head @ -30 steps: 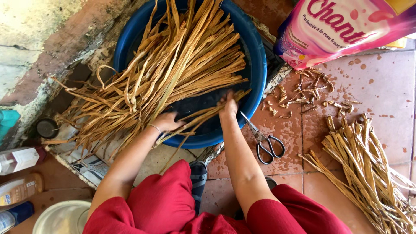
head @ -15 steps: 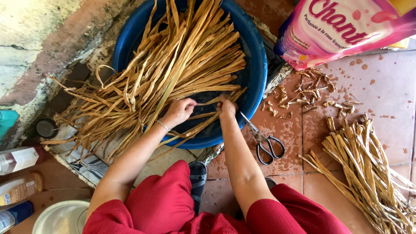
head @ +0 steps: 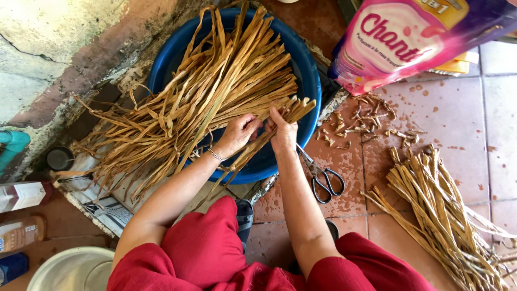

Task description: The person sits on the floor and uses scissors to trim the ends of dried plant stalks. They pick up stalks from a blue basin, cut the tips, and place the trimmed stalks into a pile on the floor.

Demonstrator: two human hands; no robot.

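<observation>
Tan, dried plant strips fill the scene, and both hands meet over the near rim of a round blue basin (head: 307,70). The left hand (head: 239,133) is closed around a small bunch of strips (head: 280,116), fingers curled; the right hand (head: 283,132) pinches the same bunch just beside it, at about 3 o'clock from the left.

Judging from this grip, the step goes best if the strips are kept parallel, the cut ends level, and the pull runs along their length so the dry fibres do not snap.

More strips (head: 188,102) fan out of the basin toward 8 o'clock. Black-handled scissors (head: 323,175) lie on the tiled floor (head: 484,134) at 4 o'clock from the hands. A sorted bundle (head: 441,215) lies farther at 4 o'clock, cut off by the frame edge.

Water inside the basin cannot be made out. The fingertips are partly hidden by strips.
</observation>
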